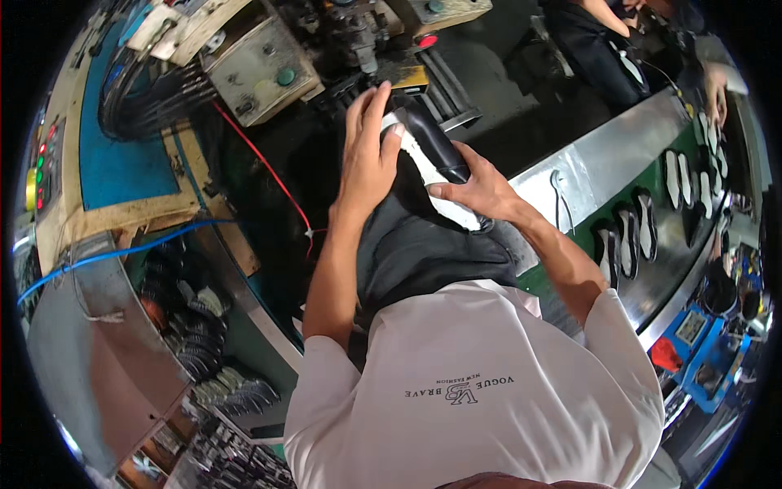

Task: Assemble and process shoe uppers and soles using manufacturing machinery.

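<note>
A black shoe upper (pixel 436 140), with its white underside (pixel 450 209) turned up toward me, is held slantwise over my lap. My left hand (pixel 368 155) is at its far end, thumb pressed on the white underside and fingers reaching along the outer side. Around the near half, my right hand (pixel 482 186) grips the shoe, its thumb across the white underside. Just beyond the far end stands a machine head (pixel 365 50) with a dark metal tip; I cannot tell whether the shoe touches it.
Control boxes (pixel 265 77) and a red hose (pixel 259 155) lie left of the machine. On the right, a metal-edged conveyor (pixel 607 167) carries several shoes (pixel 629 236) and a wire-like tool (pixel 559 191). Racked dark shoes (pixel 204 342) stand lower left. A co-worker (pixel 595 49) works at far right.
</note>
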Available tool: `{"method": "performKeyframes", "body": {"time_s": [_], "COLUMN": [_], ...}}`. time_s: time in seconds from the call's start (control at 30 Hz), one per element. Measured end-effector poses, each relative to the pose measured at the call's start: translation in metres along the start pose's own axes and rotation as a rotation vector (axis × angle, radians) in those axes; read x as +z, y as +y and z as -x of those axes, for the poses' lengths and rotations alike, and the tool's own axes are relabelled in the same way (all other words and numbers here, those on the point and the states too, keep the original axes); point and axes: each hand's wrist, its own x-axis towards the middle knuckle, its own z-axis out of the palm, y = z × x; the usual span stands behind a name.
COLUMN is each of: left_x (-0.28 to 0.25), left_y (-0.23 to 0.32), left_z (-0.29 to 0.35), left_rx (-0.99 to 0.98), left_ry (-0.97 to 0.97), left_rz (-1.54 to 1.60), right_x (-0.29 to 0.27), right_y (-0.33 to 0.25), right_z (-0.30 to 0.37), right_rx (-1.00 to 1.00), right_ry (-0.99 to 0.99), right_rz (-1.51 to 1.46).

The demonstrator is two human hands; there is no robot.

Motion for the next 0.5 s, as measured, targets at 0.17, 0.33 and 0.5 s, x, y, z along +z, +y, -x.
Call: {"method": "performKeyframes", "body": {"time_s": [0.17, 0.33, 0.5], "left_x": [-0.057, -0.081, -0.040], "left_y": [-0.009, 0.035, 0.053], "left_z": [0.001, 0.001, 0.027], "left_rx": [-0.054, -0.179, -0.329], "left_ry": [-0.221, -0.177, -0.179], "left_rz": [-0.008, 0.632, 0.496], "right_x": [-0.014, -0.006, 0.030], "right_y": [-0.019, -0.009, 0.022], "right_z": [-0.011, -0.024, -0.027], "right_rx": [-0.100, -0.343, -0.607], "right_ry": [-0.228, 0.026, 0.186], "right_rz": [-0.012, 0.119, 0.135]}}
